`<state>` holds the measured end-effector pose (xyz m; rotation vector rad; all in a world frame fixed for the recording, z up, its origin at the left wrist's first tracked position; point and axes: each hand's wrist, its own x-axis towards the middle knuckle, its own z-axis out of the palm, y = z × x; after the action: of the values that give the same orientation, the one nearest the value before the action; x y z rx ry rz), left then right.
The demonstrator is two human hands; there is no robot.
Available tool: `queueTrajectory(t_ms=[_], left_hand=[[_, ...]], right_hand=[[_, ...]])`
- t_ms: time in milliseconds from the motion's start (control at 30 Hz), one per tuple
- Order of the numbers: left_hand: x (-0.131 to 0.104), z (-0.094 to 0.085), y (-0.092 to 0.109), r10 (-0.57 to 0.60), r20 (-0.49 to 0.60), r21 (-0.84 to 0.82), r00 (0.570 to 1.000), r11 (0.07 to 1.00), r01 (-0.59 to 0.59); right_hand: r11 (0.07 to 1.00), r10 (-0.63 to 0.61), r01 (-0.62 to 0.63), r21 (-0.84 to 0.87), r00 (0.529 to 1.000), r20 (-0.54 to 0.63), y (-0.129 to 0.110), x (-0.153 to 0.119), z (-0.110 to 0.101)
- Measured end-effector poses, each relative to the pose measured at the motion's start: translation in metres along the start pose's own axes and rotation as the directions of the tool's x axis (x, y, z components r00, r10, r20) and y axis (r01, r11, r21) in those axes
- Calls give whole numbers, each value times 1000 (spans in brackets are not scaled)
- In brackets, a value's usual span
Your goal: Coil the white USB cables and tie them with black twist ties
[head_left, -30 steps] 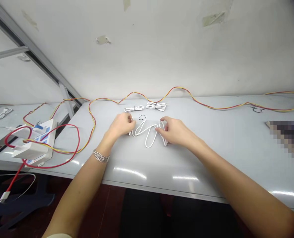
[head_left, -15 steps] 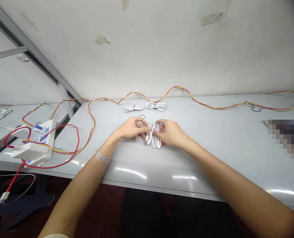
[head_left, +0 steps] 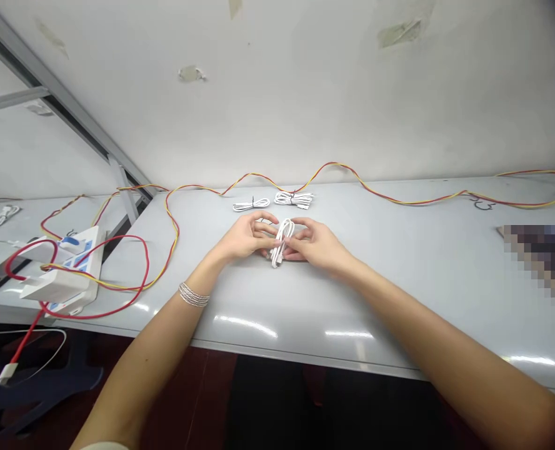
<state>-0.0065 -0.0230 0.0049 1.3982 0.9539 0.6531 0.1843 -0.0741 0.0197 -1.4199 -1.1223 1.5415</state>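
A coiled white charging cable (head_left: 283, 235) is held just above the tabletop, its loops gathered into a narrow upright bundle. My left hand (head_left: 254, 236) pinches the bundle from the left between thumb and fingers. From the right, my right hand (head_left: 315, 242) grips it the same way. Part of a thin dark tie (head_left: 267, 221) shows by my left fingers; the rest of it is hidden. Beyond my hands lie two tied white cable bundles, a slim one (head_left: 251, 205) and a thicker one (head_left: 294, 199).
A red-and-yellow twisted wire (head_left: 413, 204) runs along the wall. On the left, a white power strip (head_left: 92, 250) carries plugs and a looping red cable (head_left: 147, 269). Small dark ties (head_left: 482, 204) lie back right, and a pixelated item (head_left: 540, 256) sits at the right.
The cable's spread loops have been squeezed together into a narrower bundle and moved slightly left and up. My hands have drawn closer around it.
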Motion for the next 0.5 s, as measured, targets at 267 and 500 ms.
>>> queueTrajectory(t_ms=[267,500], left_hand=[[0,2,0,14,51,-14,999,1000,-14],[-3,3,6,26,-44,112,999,993,-21]], right_hand=[[993,-81,83,-79,996,22,9,9,-1],[938,-248,242,-249,969,9,10,8,-3]])
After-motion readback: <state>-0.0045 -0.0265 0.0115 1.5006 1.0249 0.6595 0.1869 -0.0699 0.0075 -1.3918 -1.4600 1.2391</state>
